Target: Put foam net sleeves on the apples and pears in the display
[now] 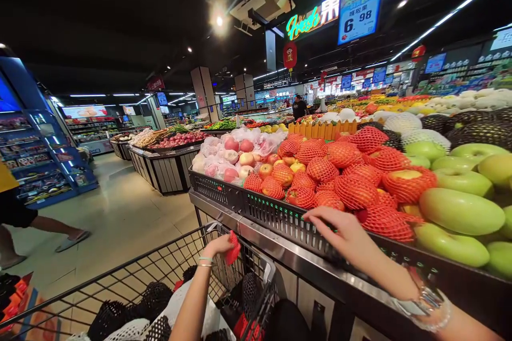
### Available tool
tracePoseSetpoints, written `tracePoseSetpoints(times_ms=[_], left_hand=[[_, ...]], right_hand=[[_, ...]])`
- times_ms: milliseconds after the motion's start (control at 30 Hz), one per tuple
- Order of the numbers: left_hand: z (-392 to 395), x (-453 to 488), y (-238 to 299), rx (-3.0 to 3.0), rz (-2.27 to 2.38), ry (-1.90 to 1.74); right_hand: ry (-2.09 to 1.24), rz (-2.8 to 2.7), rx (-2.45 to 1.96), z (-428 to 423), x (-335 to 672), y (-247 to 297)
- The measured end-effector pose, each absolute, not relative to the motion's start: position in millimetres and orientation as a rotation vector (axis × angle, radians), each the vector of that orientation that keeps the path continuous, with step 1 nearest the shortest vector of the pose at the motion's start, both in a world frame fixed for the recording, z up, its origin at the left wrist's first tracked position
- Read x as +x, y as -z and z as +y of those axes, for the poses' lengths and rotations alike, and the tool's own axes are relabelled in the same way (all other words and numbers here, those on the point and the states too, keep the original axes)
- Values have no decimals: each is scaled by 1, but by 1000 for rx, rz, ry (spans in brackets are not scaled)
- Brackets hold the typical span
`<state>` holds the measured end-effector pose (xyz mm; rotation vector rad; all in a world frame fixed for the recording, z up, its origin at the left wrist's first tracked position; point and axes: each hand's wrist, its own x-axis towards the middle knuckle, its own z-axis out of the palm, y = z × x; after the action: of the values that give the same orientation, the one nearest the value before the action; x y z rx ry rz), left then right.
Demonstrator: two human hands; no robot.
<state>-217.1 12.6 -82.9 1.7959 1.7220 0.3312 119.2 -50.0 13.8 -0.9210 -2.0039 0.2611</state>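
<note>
My left hand [218,245] is closed on a crumpled red foam fruit net [232,250] above the shopping cart [132,265]. Over the front wall of a black plastic crate [276,208], my right hand [347,232] reaches with fingers stretched out and nothing visible in them. Just behind it lie apples in red foam nets [356,186], heaped in the crate. Large green apples [462,210] are piled to the right. Black foam nets [154,298] and white foam nets [134,329] lie in the cart below my left arm.
Plastic-wrapped apples [240,152] fill the crate's left end. A metal-edged stand [256,226] carries the crates, close beside the cart. A person's leg [52,224] shows on the aisle floor [120,213] at left. Another produce stand [160,168] stands beyond.
</note>
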Motion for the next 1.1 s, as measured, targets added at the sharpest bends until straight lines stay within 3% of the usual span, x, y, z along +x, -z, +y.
tracePoseSetpoints(times_ms=[133, 300, 433, 567, 800, 933, 1000, 1100], left_hand=[[-14, -173, 43, 1915, 1362, -810], [-67, -126, 43, 1774, 1085, -1432], [-83, -123, 53, 1784, 977, -1390], [-81, -123, 50, 1900, 1010, -1303], [-65, -116, 41, 1954, 1498, -1184], [-58, -117, 44, 1958, 1523, -1218], [-56, -116, 52, 2006, 1431, -1461], [-57, -114, 65, 2111, 1181, -2154]], right_hand=[[-686, -1929, -906, -60, 91, 6], [-1099, -1616, -824, -78, 68, 14], [-1218, -1251, -840, -84, 66, 16], [-1577, -1359, -765, -83, 69, 18], [-1276, -1237, -779, -75, 73, 31], [-1328, -1218, -737, -74, 72, 35], [-1383, -1246, -689, -75, 71, 37], [-1396, -1298, -629, -77, 69, 37]])
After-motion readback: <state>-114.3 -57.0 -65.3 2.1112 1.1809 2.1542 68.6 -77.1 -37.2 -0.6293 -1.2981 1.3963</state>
